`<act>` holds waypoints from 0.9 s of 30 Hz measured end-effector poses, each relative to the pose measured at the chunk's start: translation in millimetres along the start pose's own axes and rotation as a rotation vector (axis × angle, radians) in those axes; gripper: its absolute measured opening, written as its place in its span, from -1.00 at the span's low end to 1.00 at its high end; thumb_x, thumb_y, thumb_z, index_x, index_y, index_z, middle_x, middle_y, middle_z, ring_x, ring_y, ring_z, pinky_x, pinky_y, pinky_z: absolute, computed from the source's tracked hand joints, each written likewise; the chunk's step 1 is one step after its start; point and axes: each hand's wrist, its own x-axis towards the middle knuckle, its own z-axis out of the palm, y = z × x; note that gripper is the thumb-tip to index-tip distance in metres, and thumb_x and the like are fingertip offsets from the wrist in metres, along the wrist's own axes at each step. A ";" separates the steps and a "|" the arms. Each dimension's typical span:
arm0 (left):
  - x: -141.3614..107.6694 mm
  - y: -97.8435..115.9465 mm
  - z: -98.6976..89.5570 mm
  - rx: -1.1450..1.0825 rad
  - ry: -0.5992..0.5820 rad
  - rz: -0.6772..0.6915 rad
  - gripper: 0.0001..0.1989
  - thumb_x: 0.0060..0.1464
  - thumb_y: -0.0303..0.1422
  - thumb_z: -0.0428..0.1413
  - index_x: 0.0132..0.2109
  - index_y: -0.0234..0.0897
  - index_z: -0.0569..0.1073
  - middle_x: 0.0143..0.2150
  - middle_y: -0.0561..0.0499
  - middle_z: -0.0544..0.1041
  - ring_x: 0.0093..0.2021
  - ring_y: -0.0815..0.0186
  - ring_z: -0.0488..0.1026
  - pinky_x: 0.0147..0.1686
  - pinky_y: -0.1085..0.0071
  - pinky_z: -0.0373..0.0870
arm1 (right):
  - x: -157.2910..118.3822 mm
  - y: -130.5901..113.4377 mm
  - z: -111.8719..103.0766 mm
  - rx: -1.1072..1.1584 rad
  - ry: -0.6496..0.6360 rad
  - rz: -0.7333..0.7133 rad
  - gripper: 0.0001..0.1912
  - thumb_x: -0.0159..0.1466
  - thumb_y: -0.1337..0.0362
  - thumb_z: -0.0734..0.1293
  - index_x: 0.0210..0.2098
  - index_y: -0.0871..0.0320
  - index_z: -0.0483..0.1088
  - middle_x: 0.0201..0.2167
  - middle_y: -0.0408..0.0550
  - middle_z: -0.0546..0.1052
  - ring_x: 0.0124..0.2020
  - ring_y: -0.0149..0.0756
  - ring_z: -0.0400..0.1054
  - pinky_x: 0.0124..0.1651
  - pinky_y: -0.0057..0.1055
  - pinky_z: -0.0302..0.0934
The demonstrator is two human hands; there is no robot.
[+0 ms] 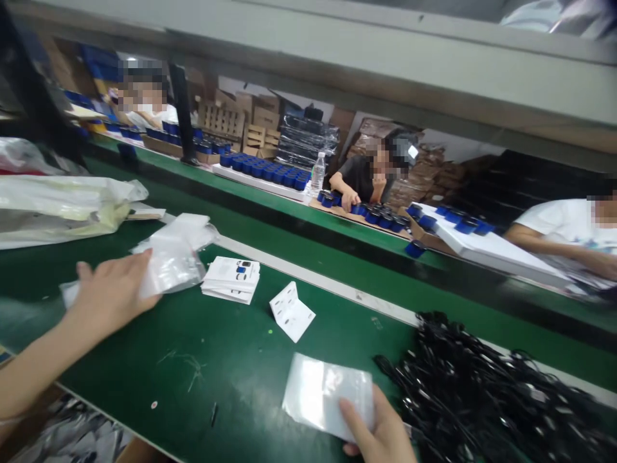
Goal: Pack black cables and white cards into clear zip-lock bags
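Note:
My left hand (113, 292) reaches across the green workbench mat (193, 379) and grips a bunch of transparent plastic bags (171, 260), with a white corner showing past my fingers. My right hand (378, 427) sits at the bottom edge of the view, holding a flat transparent zip bag (322, 395) with something white inside. Between my hands lie a stack of printed white cards (231, 280) and a single folded white card (292, 312). A large tangled heap of black cables (482, 392) lies just right of my right hand.
A grey shelf bar (308, 58) runs overhead. A bulging plastic sack (58, 209) lies at the left. Beyond a second green belt (270, 206), co-workers sit by white trays (496, 244) of blue-and-black items, with a water bottle (317, 173) and stacked cartons behind.

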 end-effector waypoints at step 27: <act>31.4 189.0 -15.4 -0.664 -0.401 0.148 -0.55 0.18 -0.23 0.00 0.16 -0.32 0.24 -0.03 -0.15 0.51 -0.22 0.20 0.54 -0.24 0.23 0.49 | -17.2 30.1 -10.6 -0.609 0.093 -0.712 -0.65 0.18 0.36 0.29 -0.03 0.06 0.38 -0.14 0.05 0.47 -0.15 -0.08 0.42 -0.12 -0.30 0.35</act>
